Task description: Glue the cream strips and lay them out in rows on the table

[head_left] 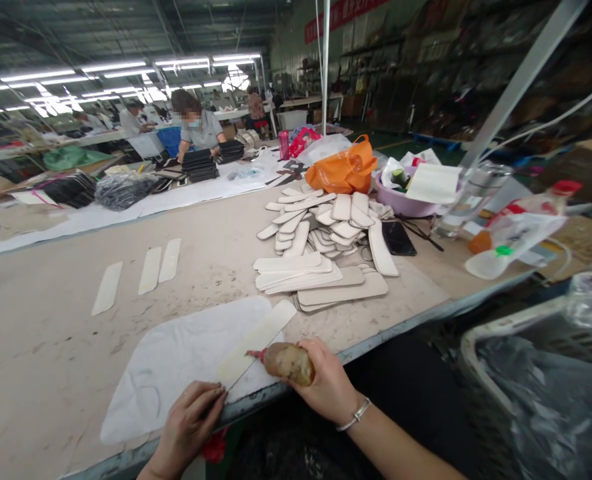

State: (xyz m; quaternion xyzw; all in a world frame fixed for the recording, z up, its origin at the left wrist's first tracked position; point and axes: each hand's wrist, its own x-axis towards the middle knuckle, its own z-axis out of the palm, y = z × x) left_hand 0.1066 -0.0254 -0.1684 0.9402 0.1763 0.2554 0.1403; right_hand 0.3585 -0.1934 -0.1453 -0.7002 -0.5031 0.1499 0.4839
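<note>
My right hand (325,380) is wrapped round a stained glue bottle (290,363) with a red nozzle, tilted so its tip is over a pale, long strip (259,340). The strip lies slantwise on a white cloth-like sheet (181,353) at the table's near edge. My left hand (193,420) pinches the near end of the strip, its fingers together. Beyond the sheet lie several stacked strips (343,287) with rounded ends and a loose heap of similar ones (321,223). Three separate pale strips (149,270) lie to the left.
Behind the heap sit an orange bag (343,168) and a purple basin (401,200). A black phone (399,238), a clear bottle (469,197) and a red-capped bottle (531,203) are at right. A lined basket (551,373) stands below. Across the table a person (201,127) handles dark stacks.
</note>
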